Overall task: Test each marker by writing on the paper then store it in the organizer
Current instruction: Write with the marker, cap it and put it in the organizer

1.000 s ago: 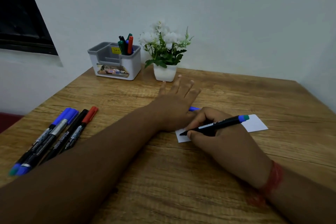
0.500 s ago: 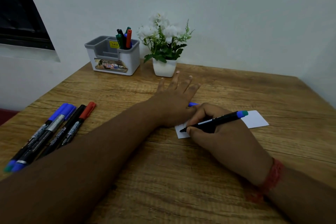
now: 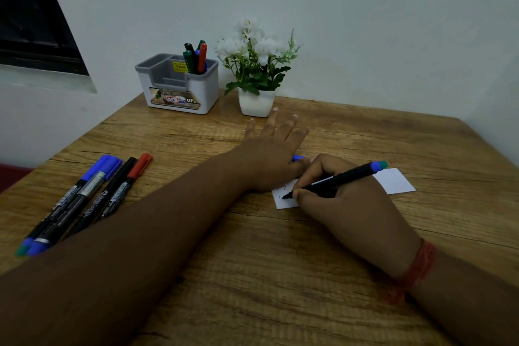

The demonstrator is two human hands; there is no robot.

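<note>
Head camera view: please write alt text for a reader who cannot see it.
A right hand writes with a black marker on a small white paper that the flat left hand steadies on a wooden table. Four markers lie at left; an organizer holds more.

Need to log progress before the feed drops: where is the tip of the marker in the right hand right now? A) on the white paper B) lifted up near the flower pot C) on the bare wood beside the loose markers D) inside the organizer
A: the right hand holds the marker with its tip down on the paper, which the left hand pins flat.
</note>
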